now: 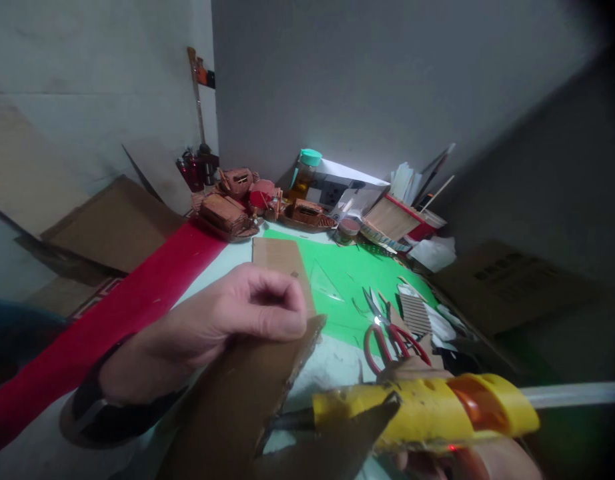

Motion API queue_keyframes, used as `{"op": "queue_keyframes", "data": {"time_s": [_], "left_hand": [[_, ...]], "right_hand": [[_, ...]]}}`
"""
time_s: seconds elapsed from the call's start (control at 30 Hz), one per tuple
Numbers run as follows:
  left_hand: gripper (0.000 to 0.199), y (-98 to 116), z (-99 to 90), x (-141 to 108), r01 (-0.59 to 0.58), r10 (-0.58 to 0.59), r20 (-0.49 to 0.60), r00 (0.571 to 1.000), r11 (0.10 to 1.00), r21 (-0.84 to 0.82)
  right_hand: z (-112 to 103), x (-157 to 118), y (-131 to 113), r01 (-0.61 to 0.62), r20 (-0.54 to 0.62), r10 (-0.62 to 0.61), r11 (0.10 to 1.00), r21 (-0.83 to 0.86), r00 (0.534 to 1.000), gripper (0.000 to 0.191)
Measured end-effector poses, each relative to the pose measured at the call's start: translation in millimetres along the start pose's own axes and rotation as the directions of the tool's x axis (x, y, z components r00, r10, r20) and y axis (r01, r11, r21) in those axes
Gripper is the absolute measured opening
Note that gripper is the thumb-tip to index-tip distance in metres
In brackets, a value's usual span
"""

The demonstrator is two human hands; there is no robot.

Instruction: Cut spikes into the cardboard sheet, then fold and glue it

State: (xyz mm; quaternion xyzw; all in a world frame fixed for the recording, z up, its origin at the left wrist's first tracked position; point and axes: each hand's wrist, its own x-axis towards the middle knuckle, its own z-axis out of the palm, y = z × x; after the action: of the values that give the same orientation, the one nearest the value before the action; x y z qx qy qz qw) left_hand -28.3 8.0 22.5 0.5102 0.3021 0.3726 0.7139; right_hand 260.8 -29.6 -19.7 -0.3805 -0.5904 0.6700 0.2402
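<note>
My left hand (257, 307) is closed, thumb against the curled fingers, at the upper edge of a bent piece of brown cardboard (232, 400) with ragged edges. My right hand (467, 463), mostly below the frame, grips a yellow hot glue gun (417, 410). A clear glue stick (572, 395) juts from its back end, and a small red light glows on its lower side. The dark nozzle (295, 420) points left, close to the cardboard's torn edge; whether it touches, I cannot tell. A pointed flap of cardboard partly covers the gun's body.
Red-handled scissors (387, 333) and a clear set square (326, 281) lie on a green sheet (352, 267), beside a flat cardboard strip (275, 252). Brown model boats (310, 217), a bottle with a teal lid (305, 175) and a wooden box (390, 219) stand behind. Corrugated scraps (415, 313) lie at right.
</note>
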Motion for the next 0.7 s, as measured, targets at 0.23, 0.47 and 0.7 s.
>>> {"op": "queue_keyframes", "data": {"time_s": [0.23,0.47,0.7], "left_hand": [[0.022,-3.4,-1.5,-2.0,-0.016,0.015,-0.011,1.000,0.999,-0.045],[0.024,-8.0,-6.6,-3.1,-0.002,0.001,-0.013,1.000,0.996,-0.092],[0.022,-0.5,-9.5,-8.4,-0.036,0.020,-0.179,0.984,0.995,-0.089]], "right_hand": [[12.1,4.7,-6.6,0.027,0.086,-0.050,0.968,0.250,0.995,0.054],[15.5,17.8,-7.6,0.069,0.098,-0.101,0.955,0.287,0.990,0.050],[3.2,42.0,-8.6,0.130,-0.109,-0.108,0.967,0.220,0.988,0.059]]}}
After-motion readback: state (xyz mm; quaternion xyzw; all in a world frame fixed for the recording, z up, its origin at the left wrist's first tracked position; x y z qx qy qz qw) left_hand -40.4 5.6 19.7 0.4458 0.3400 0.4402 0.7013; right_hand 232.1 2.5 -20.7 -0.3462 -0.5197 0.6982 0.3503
